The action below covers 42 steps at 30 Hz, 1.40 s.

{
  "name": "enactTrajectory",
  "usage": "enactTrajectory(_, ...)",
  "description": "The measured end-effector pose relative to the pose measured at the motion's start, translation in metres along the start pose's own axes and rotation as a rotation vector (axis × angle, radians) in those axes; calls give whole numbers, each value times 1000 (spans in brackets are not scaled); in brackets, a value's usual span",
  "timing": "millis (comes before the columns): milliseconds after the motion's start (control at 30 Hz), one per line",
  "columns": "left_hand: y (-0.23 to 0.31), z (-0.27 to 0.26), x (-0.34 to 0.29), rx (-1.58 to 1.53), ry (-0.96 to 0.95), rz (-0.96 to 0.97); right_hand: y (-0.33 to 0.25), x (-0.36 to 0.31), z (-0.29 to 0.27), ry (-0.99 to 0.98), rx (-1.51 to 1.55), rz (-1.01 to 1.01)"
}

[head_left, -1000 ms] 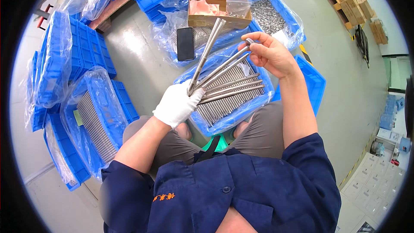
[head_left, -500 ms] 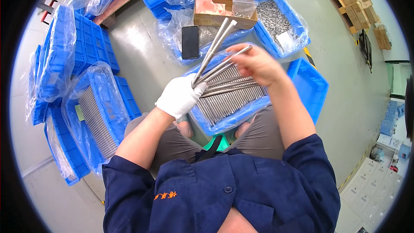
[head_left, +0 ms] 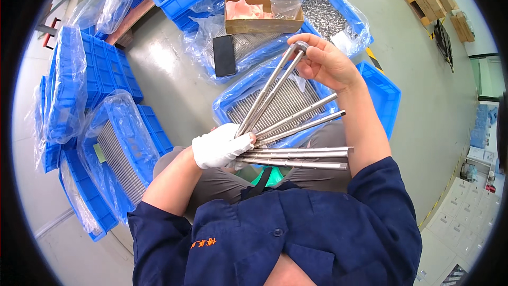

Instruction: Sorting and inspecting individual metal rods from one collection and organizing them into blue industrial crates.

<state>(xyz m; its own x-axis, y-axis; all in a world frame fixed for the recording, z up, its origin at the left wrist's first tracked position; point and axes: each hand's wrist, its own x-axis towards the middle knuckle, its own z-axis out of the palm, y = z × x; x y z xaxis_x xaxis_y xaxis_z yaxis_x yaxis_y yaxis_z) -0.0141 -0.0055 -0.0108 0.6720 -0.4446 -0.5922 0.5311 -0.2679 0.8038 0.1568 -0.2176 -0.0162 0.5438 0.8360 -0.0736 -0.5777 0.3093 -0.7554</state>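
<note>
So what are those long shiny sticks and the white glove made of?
The rods look like bare metal, probably steel: silver-grey, smooth, with bright glints along them. The glove on the left hand looks like soft white knitted cloth, maybe cotton: matte and a little wrinkled.

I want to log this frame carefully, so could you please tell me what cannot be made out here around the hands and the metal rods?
- Head view: the near ends of the metal rods are hidden inside the gloved left hand.
- Head view: the small part at the rod tips is largely covered by the right hand.
- Head view: the blue tray contents blur under plastic film.
- Head view: the cardboard box contents are too small to identify.
</note>
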Motion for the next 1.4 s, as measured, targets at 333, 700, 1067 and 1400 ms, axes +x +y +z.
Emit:
enactTrajectory(333, -5, -2, -2, 41, -27, -47, -7, -5, 4, 98, -240, 59)
enactTrajectory(700, 0, -3, -4, 80, -51, -3, -6, -6, 8, 28, -120, 10)
enactTrajectory(1067, -3, -2, 1, -142, 16, 16, 30, 3, 40, 52, -174, 272)
enactTrajectory(1400, 9, -6, 3, 51, 28, -196, -2, -1, -1, 162, -230, 104)
